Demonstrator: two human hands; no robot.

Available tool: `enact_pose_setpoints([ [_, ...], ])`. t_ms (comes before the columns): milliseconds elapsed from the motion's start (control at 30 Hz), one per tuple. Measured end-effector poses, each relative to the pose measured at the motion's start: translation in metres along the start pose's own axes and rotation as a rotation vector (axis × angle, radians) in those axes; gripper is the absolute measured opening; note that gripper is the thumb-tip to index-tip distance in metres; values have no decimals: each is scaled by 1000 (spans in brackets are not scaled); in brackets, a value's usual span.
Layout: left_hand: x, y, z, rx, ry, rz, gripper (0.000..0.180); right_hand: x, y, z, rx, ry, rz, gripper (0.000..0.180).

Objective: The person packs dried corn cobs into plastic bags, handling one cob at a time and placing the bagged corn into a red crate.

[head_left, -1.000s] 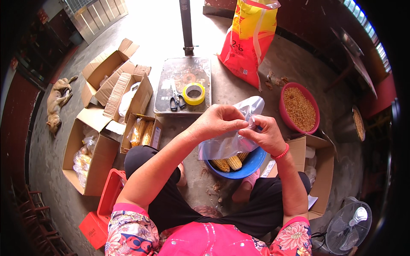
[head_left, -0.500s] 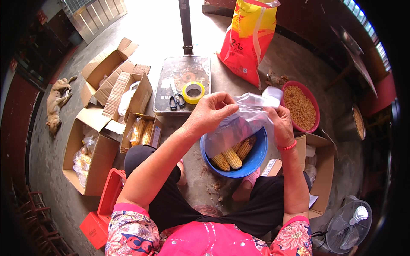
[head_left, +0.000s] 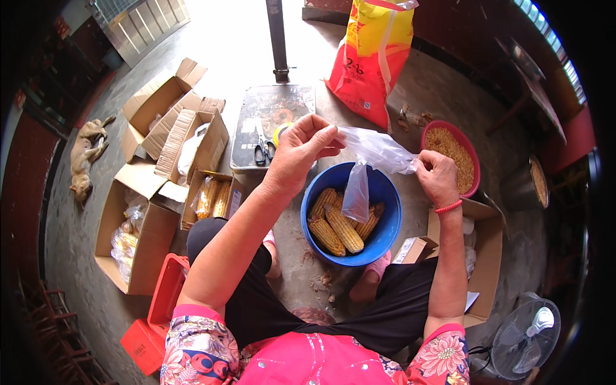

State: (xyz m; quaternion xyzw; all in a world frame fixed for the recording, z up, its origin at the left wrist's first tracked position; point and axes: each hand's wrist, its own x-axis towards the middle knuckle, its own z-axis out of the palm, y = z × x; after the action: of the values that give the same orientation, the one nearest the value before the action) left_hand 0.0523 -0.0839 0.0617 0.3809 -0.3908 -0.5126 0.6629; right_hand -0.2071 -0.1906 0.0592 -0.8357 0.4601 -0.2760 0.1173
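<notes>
One thin, translucent plastic bag [head_left: 380, 150] stretches just right of the frame's centre, its left end pinched in your left hand [head_left: 303, 146], its right end gripped in your right hand [head_left: 440, 174], whose wrist wears a red bracelet [head_left: 448, 206]. One flap dangles over yellow corn cobs [head_left: 344, 229] in a round blue plastic bucket [head_left: 387, 186].
</notes>
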Motion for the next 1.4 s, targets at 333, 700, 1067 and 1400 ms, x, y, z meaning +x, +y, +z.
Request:
enact_pose_setpoints([
  [333, -11, -14, 15, 353, -61, -360, 51, -12, -27, 13, 1339, -375, 224, 9],
  [700, 5, -22, -2, 514, 182, -216, 16, -13, -39, -15, 1654, -365, 176, 18],
  [1067, 1, -12, 12, -435, 126, -270, 13, -23, -42, 14, 529, -344, -45, 21],
  [1400, 1, -2, -8, -174, 188, -223, 30, -12, -29, 6, 956, -397, 190, 28],
])
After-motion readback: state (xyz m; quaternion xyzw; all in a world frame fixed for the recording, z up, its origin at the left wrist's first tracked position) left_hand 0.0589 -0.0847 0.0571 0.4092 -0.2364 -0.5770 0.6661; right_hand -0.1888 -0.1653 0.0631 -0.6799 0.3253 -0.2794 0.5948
